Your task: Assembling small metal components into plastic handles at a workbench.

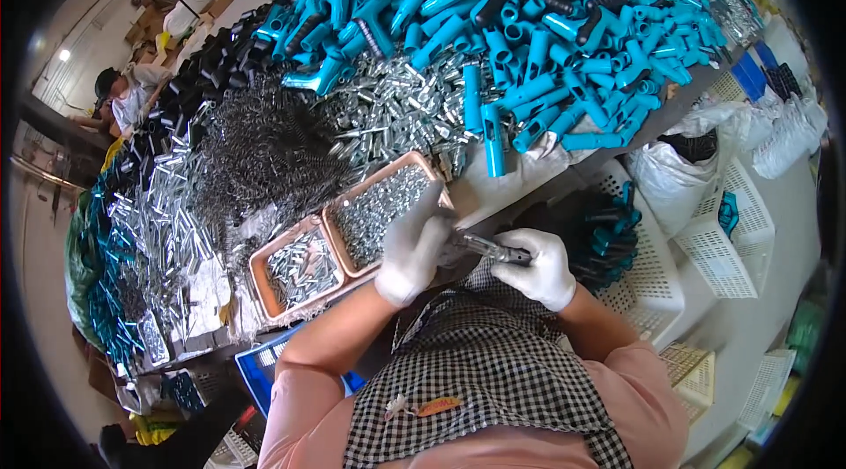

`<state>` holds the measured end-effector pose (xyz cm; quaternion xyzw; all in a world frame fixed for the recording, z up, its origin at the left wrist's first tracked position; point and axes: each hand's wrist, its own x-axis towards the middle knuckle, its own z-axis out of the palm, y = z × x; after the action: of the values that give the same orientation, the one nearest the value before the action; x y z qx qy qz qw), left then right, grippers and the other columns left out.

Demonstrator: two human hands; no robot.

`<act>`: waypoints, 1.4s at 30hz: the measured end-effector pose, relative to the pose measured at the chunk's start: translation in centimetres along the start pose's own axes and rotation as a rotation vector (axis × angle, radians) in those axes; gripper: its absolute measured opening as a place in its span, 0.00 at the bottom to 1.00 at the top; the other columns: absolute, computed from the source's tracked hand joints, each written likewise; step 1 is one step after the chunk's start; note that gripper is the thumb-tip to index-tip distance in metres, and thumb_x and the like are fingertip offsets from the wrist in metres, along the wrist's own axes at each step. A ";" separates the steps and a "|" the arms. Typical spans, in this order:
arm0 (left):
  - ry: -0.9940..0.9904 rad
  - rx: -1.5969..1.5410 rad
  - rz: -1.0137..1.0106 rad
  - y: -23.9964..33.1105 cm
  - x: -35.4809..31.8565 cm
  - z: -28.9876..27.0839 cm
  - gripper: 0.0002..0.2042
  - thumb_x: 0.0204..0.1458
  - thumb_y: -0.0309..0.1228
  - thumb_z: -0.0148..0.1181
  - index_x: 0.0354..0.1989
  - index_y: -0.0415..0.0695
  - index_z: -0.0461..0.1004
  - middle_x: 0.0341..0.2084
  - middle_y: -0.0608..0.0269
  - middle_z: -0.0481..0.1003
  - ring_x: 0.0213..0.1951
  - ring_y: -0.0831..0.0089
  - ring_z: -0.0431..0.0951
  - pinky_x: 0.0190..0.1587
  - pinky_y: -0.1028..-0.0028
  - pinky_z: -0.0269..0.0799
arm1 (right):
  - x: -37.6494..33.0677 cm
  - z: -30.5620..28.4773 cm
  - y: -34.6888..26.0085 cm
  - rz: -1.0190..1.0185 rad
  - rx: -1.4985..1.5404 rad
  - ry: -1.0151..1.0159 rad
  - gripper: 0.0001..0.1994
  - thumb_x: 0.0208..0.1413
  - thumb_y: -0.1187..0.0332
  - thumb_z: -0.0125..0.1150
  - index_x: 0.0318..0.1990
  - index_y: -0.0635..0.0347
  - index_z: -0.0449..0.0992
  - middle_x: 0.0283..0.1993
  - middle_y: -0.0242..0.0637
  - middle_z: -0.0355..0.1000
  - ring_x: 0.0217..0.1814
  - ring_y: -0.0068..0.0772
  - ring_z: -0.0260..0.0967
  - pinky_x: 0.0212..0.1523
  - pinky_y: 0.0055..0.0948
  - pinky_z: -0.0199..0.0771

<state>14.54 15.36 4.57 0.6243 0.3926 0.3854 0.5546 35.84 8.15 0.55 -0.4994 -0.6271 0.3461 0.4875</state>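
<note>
Both my hands wear white gloves and meet just off the table's near edge. My right hand [539, 266] is closed around a dark tool-like part with a metal end [487, 248]. My left hand [412, 246] pinches that part's left end, fingers bunched at its tip. Directly beyond my left hand sits a copper-coloured tray [431, 171] filled with small silver screws. Beside it to the left stands a second such tray [261, 286] holding short silver metal pieces.
A big heap of blue plastic handles [529, 20] covers the far table, with silver metal parts [388, 108], dark springs [256, 152] and black pieces [211, 64] beside it. White baskets [656, 280] hold finished blue-black parts at right. Other people work at the far left and top.
</note>
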 end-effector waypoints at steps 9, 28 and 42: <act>-0.023 1.071 -0.139 -0.5 16.9 8.2 0.45 0.49 0.44 0.64 0.66 0.28 0.46 0.36 0.44 0.80 0.37 0.52 0.82 0.37 0.60 0.78 | -0.5 -2.0 0.5 0.188 0.099 0.097 0.16 0.40 0.77 0.71 0.40 0.69 0.78 0.35 0.34 0.76 0.36 0.21 0.71 0.41 0.23 0.72; -0.111 -0.167 -0.099 1.2 -5.0 -11.4 0.17 0.41 0.20 0.74 0.39 0.41 0.73 0.41 0.61 0.76 0.41 0.74 0.76 0.44 0.74 0.74 | 0.8 2.0 -2.9 0.069 -0.051 -0.194 0.15 0.39 0.71 0.73 0.37 0.66 0.79 0.33 0.43 0.78 0.32 0.33 0.77 0.36 0.28 0.76; -0.123 0.724 0.134 3.0 -16.0 -10.2 0.18 0.38 0.32 0.72 0.40 0.41 0.78 0.31 0.52 0.77 0.33 0.53 0.80 0.35 0.63 0.76 | 1.2 10.0 -6.2 -0.055 -0.062 -0.831 0.29 0.34 0.54 0.80 0.42 0.63 0.77 0.31 0.47 0.78 0.33 0.45 0.80 0.36 0.35 0.79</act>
<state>-0.97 4.45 7.70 0.8264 0.4274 0.2189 0.2940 24.42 8.21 3.67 -0.3148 -0.7937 0.4858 0.1870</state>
